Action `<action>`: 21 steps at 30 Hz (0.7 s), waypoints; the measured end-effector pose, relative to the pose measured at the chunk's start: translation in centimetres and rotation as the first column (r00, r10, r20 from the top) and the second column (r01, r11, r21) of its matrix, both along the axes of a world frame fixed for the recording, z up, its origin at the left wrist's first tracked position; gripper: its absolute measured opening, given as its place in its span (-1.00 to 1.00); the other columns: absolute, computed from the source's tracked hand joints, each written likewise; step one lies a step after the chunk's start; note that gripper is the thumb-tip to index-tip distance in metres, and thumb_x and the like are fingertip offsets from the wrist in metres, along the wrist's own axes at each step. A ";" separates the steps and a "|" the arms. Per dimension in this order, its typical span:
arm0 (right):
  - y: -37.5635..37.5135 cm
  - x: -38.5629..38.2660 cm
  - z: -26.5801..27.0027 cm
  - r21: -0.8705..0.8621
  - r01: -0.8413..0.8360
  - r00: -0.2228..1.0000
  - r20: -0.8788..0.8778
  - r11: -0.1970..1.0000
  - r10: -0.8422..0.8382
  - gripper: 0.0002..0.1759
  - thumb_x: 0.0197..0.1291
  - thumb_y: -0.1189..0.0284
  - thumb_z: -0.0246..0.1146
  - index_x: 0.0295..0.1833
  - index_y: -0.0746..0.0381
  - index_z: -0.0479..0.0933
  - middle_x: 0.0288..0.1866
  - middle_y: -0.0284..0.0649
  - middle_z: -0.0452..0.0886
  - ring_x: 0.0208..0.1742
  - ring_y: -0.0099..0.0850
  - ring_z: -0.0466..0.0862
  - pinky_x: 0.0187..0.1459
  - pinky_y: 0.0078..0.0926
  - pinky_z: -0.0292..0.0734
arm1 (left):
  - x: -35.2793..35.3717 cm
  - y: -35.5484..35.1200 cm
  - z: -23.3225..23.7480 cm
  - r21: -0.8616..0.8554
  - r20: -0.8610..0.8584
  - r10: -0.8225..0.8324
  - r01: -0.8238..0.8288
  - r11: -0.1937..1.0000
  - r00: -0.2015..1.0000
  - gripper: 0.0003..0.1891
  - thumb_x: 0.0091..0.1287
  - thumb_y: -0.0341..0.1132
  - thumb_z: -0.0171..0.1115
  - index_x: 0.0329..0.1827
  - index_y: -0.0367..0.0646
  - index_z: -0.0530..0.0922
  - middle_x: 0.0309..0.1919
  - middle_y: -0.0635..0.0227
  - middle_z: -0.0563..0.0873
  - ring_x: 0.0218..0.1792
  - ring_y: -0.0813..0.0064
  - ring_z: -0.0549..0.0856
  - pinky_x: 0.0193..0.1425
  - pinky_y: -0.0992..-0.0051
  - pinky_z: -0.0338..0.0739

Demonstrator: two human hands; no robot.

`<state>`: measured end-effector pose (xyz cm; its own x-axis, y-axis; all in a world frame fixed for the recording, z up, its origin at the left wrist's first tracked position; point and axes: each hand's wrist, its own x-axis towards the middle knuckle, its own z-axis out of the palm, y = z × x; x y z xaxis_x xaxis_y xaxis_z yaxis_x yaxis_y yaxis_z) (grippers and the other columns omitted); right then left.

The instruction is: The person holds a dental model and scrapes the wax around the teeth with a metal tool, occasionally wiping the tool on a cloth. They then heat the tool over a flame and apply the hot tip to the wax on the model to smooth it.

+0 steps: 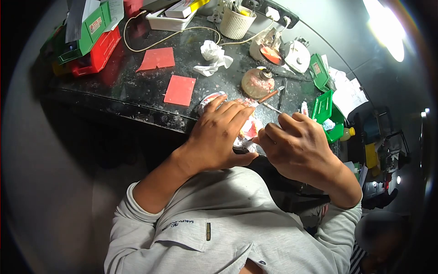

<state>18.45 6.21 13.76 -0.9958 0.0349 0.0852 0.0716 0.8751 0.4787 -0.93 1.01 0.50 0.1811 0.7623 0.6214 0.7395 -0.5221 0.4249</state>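
My left hand (221,130) reaches over the bench edge. Its fingers lie along the far side of a white and pink dental cast (250,130) and its thumb is on the near side, so the hand holds the cast. To the right of the cast, my right hand (296,144) is closed, fingertips close to the cast; what it grips is hidden behind the fingers. Another pink and white piece (211,98) shows just beyond my left fingers. A wax knife with a brown handle (268,96) lies past the cast, beside a round glass burner (256,83).
Two pink wax sheets (179,90) and crumpled white paper (212,58) lie on the black bench (132,82). Green and red bins (93,50) stand at the left. An open green box (329,114) is at the right. A cable (182,32) runs across the back.
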 end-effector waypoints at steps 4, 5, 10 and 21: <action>-0.1 0.0 -0.4 -0.006 0.002 1.000 -0.014 1.000 -0.002 -0.81 -0.01 0.26 0.41 -0.45 0.15 0.65 -0.42 -0.40 0.50 -0.29 -0.46 0.56 -0.33 -0.42 0.41 | 0.1 0.0 0.0 0.000 0.004 0.003 -0.003 1.000 1.000 -0.01 0.17 0.26 0.55 0.51 -0.30 0.51 0.34 -0.06 0.69 0.46 -0.04 0.60 0.72 -0.14 0.21; -0.1 0.0 -0.6 0.002 -0.005 1.000 -0.023 1.000 0.005 -0.80 -0.02 0.26 0.41 -0.46 0.15 0.64 -0.42 -0.40 0.49 -0.29 -0.46 0.55 -0.33 -0.42 0.41 | 0.1 0.0 0.0 0.000 0.006 0.001 -0.001 1.000 1.000 -0.01 0.18 0.27 0.55 0.51 -0.30 0.51 0.34 -0.06 0.69 0.46 -0.04 0.61 0.72 -0.14 0.21; -0.3 0.4 -1.2 0.061 -0.030 0.998 -0.057 0.998 0.034 -0.80 -0.08 0.27 0.41 -0.49 0.16 0.61 -0.42 -0.37 0.43 -0.31 -0.45 0.51 -0.35 -0.42 0.38 | 0.0 0.1 -0.1 0.022 -0.011 0.011 -0.011 1.000 1.000 0.00 0.20 0.32 0.53 0.50 -0.30 0.52 0.33 -0.05 0.69 0.45 -0.03 0.61 0.71 -0.14 0.22; -1.0 0.9 -3.1 0.136 0.029 0.985 -0.173 0.990 -0.005 -0.79 -0.06 0.32 0.39 -0.50 0.20 0.55 -0.45 -0.35 0.30 -0.40 -0.45 0.40 -0.41 -0.42 0.22 | 0.7 0.2 -0.5 0.043 -0.022 0.079 -0.078 0.996 0.997 0.14 0.31 0.64 0.14 0.42 -0.43 0.54 0.28 -0.16 0.70 0.43 -0.07 0.62 0.69 -0.13 0.20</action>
